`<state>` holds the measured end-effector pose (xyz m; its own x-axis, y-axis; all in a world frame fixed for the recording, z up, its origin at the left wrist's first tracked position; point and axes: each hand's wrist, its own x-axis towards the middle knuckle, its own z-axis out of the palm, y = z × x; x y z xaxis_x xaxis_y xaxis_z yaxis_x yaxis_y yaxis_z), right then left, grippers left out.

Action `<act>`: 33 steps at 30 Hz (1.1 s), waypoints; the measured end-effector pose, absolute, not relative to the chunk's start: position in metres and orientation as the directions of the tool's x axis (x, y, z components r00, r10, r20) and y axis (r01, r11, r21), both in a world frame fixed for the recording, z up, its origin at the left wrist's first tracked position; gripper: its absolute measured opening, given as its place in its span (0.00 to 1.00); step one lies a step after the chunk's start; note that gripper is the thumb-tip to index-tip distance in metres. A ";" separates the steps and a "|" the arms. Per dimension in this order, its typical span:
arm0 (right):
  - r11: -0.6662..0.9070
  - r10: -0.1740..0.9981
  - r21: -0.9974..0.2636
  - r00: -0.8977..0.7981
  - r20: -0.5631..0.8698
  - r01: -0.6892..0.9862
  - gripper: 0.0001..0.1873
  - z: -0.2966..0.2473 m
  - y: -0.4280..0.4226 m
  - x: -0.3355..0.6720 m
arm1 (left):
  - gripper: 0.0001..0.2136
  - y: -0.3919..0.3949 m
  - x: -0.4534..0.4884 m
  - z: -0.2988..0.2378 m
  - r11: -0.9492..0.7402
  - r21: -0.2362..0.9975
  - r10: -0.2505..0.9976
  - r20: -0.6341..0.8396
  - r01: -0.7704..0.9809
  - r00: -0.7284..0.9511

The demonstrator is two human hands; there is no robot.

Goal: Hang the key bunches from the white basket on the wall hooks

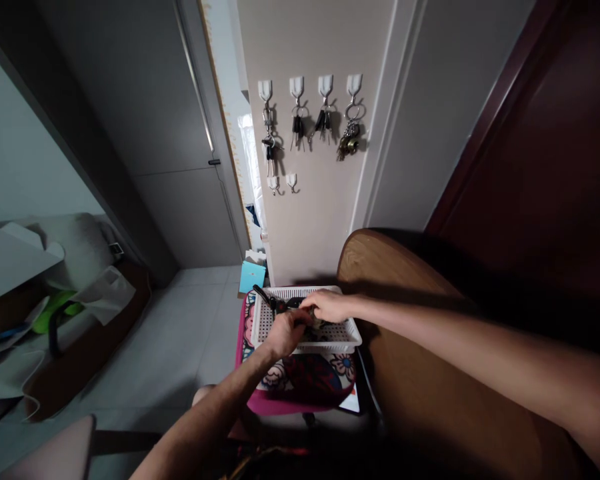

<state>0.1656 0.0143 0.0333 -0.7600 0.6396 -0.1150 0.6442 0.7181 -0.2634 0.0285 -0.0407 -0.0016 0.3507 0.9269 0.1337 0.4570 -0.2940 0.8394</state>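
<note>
Over a white plastic basket [347, 339] my left hand [285, 333] and my right hand [330, 305] come close together. The fingers of both are bent inward and closed. A small, dull brassy thing shows partly below my right fingers, too unclear to name. What either hand grips is hidden by the fingers. Beside my left hand, dark items with a black strap or handle [263, 293] lie in the basket and stick up over its far left rim. The basket rests on a flower-patterned, pink-edged seat [343, 365].
Several bunches of keys [298, 127] hang from white hooks [297, 85] on the wall ahead. Two smaller hooks [291, 181] below them carry nothing. A curved wooden panel [410, 373] stands close on the right. A blue box [253, 275] sits behind the seat.
</note>
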 end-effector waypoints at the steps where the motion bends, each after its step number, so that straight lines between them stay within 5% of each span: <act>1: 0.723 0.631 -0.259 -0.765 -0.130 0.641 0.17 0.030 0.013 0.165 | 0.11 -0.040 0.028 0.000 -0.311 0.844 0.909 0.130 0.437 0.397; 5: 0.697 0.657 -0.217 -0.730 -0.188 0.683 0.16 0.021 0.011 0.165 | 0.10 -0.023 0.005 0.007 -0.285 0.831 0.927 0.112 0.478 0.358; 9: 0.691 0.647 -0.243 -0.733 -0.213 0.681 0.17 0.025 0.011 0.166 | 0.12 -0.003 -0.017 0.009 -0.155 0.611 0.988 0.096 0.776 0.122; 16: 0.707 0.652 -0.197 -0.734 -0.191 0.679 0.16 0.027 0.008 0.164 | 0.17 0.006 -0.004 0.000 -0.277 0.277 0.960 0.128 0.920 0.251; 22: 0.727 0.636 -0.174 -0.746 -0.198 0.665 0.16 0.028 0.007 0.165 | 0.09 0.014 -0.011 -0.004 -0.223 0.287 0.972 -0.007 0.932 0.234; 26: 0.719 0.640 -0.176 -0.739 -0.211 0.673 0.16 0.030 0.007 0.164 | 0.10 0.014 -0.016 -0.002 -0.282 0.323 0.957 0.032 0.904 0.287; 33: 0.712 0.663 -0.154 -0.728 -0.174 0.685 0.16 0.026 0.006 0.165 | 0.10 0.003 -0.005 0.000 -0.346 0.225 0.928 -0.060 0.911 0.368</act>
